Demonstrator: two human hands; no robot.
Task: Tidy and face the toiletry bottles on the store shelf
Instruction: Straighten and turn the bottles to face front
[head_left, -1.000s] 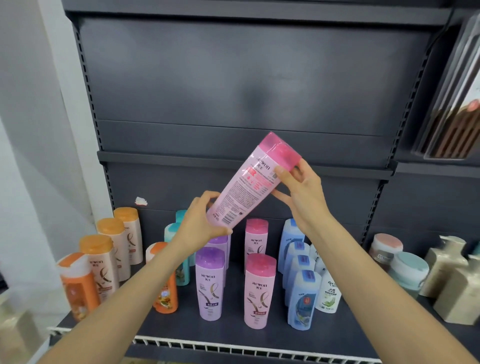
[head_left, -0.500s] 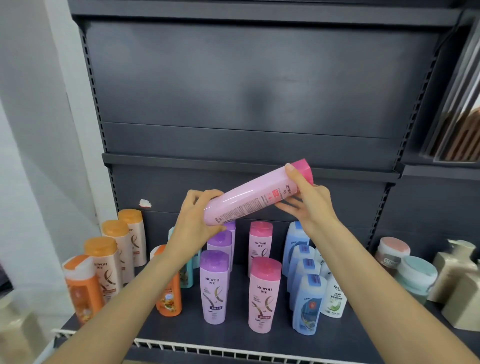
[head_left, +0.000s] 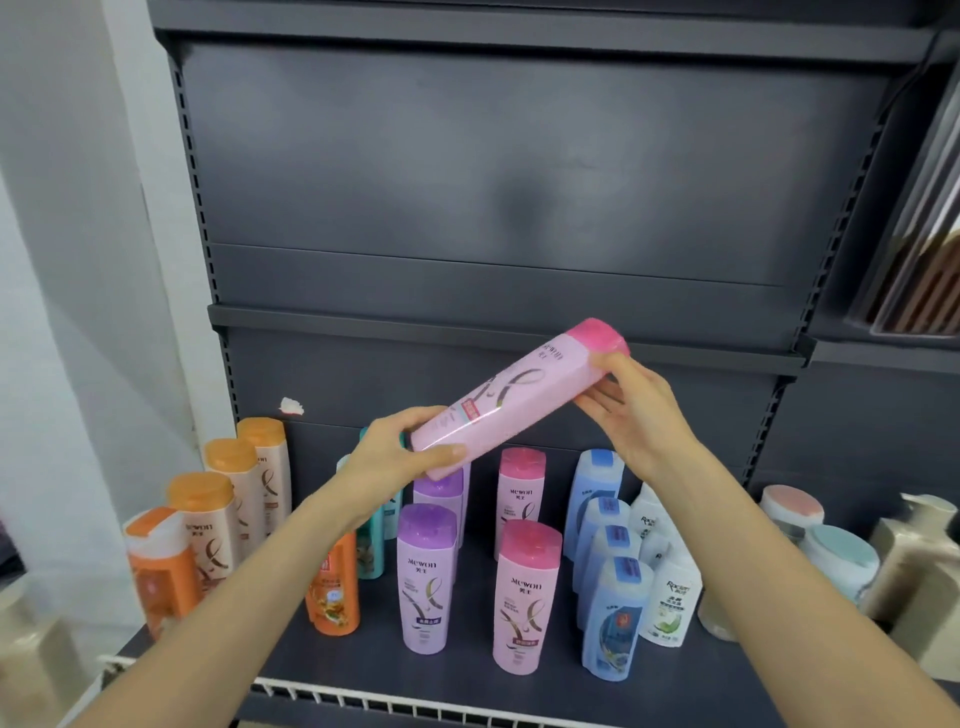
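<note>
Two bare forearms, no sleeves showing anywhere up to the frame edge. Left hand (head_left: 402, 454) and right hand (head_left: 636, 410) both bare: no gloves, rings, watch or wristbands. Nails short, unpainted.

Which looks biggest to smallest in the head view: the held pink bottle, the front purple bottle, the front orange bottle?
1. Held pink bottle, though it is nearest the camera.
2. Front purple bottle.
3. Front orange bottle, partly hidden by the left arm, so unsure.

Above the shelf (head_left: 363, 670), a tilted bottle (head_left: 511, 397) is held between left hand (head_left: 402, 452) and right hand (head_left: 636, 410). Upright bottles (head_left: 524, 597) stand in rows on the shelf; jars (head_left: 836, 561) sit at its right end.
</note>
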